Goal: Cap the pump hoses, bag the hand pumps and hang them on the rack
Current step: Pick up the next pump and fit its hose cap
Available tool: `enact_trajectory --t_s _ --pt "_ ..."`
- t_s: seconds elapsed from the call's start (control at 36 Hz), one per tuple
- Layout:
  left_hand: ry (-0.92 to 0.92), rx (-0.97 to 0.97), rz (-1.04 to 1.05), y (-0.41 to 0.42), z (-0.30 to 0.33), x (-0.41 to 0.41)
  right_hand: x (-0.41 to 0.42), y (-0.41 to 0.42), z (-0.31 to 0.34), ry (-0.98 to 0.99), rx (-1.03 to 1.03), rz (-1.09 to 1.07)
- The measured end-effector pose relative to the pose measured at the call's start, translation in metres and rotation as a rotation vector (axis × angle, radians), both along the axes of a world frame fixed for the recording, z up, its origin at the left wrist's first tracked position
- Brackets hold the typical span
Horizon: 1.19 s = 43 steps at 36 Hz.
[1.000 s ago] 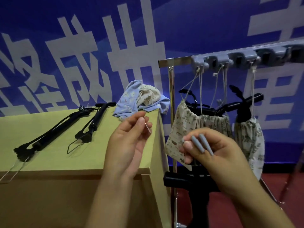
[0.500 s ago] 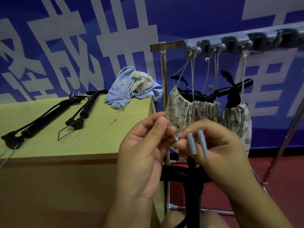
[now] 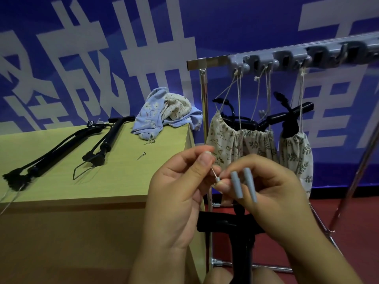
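Head view: the left hand (image 3: 180, 193) pinches a thin needle (image 3: 214, 173) while the right hand (image 3: 264, 193) pinches a small cap (image 3: 218, 178) at its tip, two grey caps (image 3: 244, 184) spare between its fingers. Seating it well likely means keeping needle and cap in line, pushing gently; unbagged pumps (image 3: 61, 148) wait on the table (image 3: 114, 177).

Two pale grey caps (image 3: 244, 183) are seen against a deep blue backdrop (image 3: 235, 23) lettered in white. Black hand pumps (image 3: 61, 149) are laid on a yellow-green table (image 3: 114, 177). Cream drawstring bags (image 3: 240, 148), printed with green leaves and small animals, are hung from a silver rack (image 3: 205, 62); light blue floral cloth (image 3: 149, 117) is heaped nearby, above a red floor (image 3: 348, 218).
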State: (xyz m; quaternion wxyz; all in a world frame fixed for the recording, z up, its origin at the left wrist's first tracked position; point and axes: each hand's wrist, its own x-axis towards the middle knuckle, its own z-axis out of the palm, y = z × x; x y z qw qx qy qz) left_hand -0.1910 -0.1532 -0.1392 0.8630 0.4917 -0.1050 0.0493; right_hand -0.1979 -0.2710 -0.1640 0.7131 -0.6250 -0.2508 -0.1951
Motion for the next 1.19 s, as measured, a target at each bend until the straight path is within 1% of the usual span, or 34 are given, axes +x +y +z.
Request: enact_trajectory --t_s 0.08,0.17,0.28,0.36,0.47,0.56,0.64,0.81,0.97,1.06,1.14,1.19 --pt "-0.002 0.048 0.007 0.001 0.000 0.001 0.001 0.000 -0.001 0.023 0.039 0.021" --pt "0.028 0.086 0.007 0.001 -0.002 0.001 0.001 0.000 0.001 0.021 0.006 0.063" --pt "0.055 0.085 -0.023 0.004 -0.003 0.003 0.000 -0.003 0.002 0.049 -0.008 0.105" --pt "0.046 0.070 -0.046 0.006 -0.003 0.005 -0.001 -0.004 0.001 0.022 -0.037 0.066" --pt "0.039 0.039 -0.073 0.006 -0.001 0.005 0.002 0.000 -0.005 -0.065 -0.083 -0.031" --pt "0.032 0.038 -0.071 0.005 -0.002 0.005 0.004 0.003 -0.007 -0.103 -0.078 -0.089" --pt "-0.001 0.048 -0.111 0.003 -0.006 0.004 0.006 0.004 -0.006 -0.115 -0.057 -0.135" --pt "-0.007 -0.026 -0.100 0.001 -0.012 0.005 0.008 0.007 -0.008 -0.143 -0.056 -0.193" --pt "-0.059 -0.045 -0.067 -0.003 -0.016 0.005 0.009 0.008 -0.009 -0.205 -0.035 -0.241" --pt "-0.115 -0.021 -0.092 -0.002 -0.019 0.006 0.009 0.008 -0.010 -0.235 -0.047 -0.259" --pt "-0.146 0.001 -0.116 0.006 -0.025 0.011 0.012 0.008 -0.009 -0.176 -0.014 -0.211" --pt "-0.173 0.110 -0.032 0.017 -0.037 0.017 0.014 0.006 -0.005 -0.047 0.061 -0.128"
